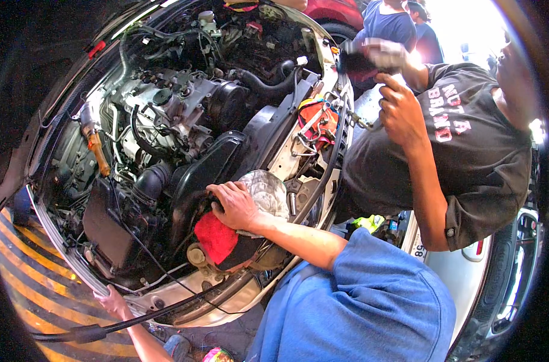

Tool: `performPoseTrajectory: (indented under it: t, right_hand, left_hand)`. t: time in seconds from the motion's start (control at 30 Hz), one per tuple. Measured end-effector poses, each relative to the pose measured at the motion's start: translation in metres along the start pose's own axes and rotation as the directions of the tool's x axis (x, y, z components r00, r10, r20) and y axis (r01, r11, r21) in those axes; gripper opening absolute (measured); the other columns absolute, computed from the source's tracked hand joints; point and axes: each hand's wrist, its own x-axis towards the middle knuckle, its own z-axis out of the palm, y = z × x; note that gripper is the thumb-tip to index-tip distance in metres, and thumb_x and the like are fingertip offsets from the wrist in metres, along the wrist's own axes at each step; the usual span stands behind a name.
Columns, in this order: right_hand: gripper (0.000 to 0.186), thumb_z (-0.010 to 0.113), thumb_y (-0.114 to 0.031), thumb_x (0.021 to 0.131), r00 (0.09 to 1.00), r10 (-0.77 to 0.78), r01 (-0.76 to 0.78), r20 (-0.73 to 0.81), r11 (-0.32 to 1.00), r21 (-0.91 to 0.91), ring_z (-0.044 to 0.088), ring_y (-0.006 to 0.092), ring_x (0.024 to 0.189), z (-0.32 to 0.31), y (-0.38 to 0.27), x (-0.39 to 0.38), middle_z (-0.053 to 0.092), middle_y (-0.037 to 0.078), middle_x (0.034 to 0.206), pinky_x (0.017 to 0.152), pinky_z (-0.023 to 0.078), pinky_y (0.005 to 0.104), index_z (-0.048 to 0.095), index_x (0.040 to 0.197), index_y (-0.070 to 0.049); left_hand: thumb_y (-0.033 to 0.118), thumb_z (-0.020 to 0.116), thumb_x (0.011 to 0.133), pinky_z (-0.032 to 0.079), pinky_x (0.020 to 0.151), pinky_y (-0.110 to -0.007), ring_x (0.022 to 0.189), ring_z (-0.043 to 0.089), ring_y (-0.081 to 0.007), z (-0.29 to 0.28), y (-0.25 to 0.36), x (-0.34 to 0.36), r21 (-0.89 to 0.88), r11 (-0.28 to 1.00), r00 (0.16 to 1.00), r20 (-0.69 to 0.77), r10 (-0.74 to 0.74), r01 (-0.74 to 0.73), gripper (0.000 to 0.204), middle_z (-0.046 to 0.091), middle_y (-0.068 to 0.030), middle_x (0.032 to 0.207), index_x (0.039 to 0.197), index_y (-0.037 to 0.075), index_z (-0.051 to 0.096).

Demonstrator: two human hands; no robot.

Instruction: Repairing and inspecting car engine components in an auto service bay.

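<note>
My right hand [234, 205] rests palm down at the front of a car's engine bay, fingers apart and slightly bent. Beneath it lies a red cloth [216, 236], and a pale mottled round item [266, 194] is beside the wrist; its kind is unclear. My left hand [114, 303] leans on the fender edge [75, 268] at the lower left, with its fingers over the rim. Close to my right hand are a black plastic duct [203, 172] and the engine [166, 102]. An orange-handled tool or part [97, 154] hangs over the engine's left side.
A co-worker in a black shirt [449, 151] stands at the right, hands raised, one blurred near a dark object [357, 62]. An orange cloth [318, 120] and metal tools lie on the front crossmember. A black cable [166, 311] crosses the front. Yellow stripes [45, 295] mark the floor.
</note>
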Motion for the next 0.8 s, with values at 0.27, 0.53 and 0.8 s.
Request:
performPoseTrajectory:
  t: [0.27, 0.53, 0.8]
  right_hand:
    - [0.045, 0.070, -0.019, 0.086, 1.000, -0.012, 0.013, -0.028, 1.000, 0.008, 0.064, 0.0287, 0.107, 0.001, 0.001, 0.001, 0.069, 0.011, 0.111, 0.099, 0.044, 0.0430, 0.059, 0.128, -0.008]
    - [0.046, 0.070, -0.020, 0.085, 0.998, -0.026, 0.027, -0.055, 0.999, 0.017, 0.064, 0.0283, 0.106, 0.002, 0.003, 0.002, 0.069, 0.011, 0.111, 0.099, 0.044, 0.0428, 0.059, 0.128, -0.008]
    - [0.046, 0.071, -0.022, 0.086, 1.000, -0.005, 0.006, -0.024, 1.000, 0.014, 0.064, 0.0275, 0.109, 0.002, 0.005, 0.000, 0.069, 0.011, 0.113, 0.100, 0.043, 0.0426, 0.059, 0.128, -0.008]
  left_hand:
    - [0.038, 0.070, 0.091, 0.051, 0.099, -0.053, 0.118, 0.065, -0.0437, -0.004, 0.004, -0.001, 0.033, 0.999, 1.000, 0.010, -0.029, 0.028, 0.073, 0.064, -0.0249, 0.135, 0.152, 0.008, 0.043]
    - [0.038, 0.070, 0.090, 0.052, 0.098, -0.054, 0.116, 0.066, -0.0432, -0.002, 0.005, 0.001, 0.031, 0.999, 1.000, -0.020, -0.022, 0.023, 0.074, 0.066, -0.0232, 0.134, 0.153, 0.011, 0.043]
    - [0.040, 0.072, 0.089, 0.052, 0.098, -0.055, 0.113, 0.067, -0.0440, 0.007, -0.007, 0.006, 0.032, 0.999, 0.999, -0.039, -0.004, 0.006, 0.076, 0.066, -0.0253, 0.131, 0.152, 0.008, 0.044]
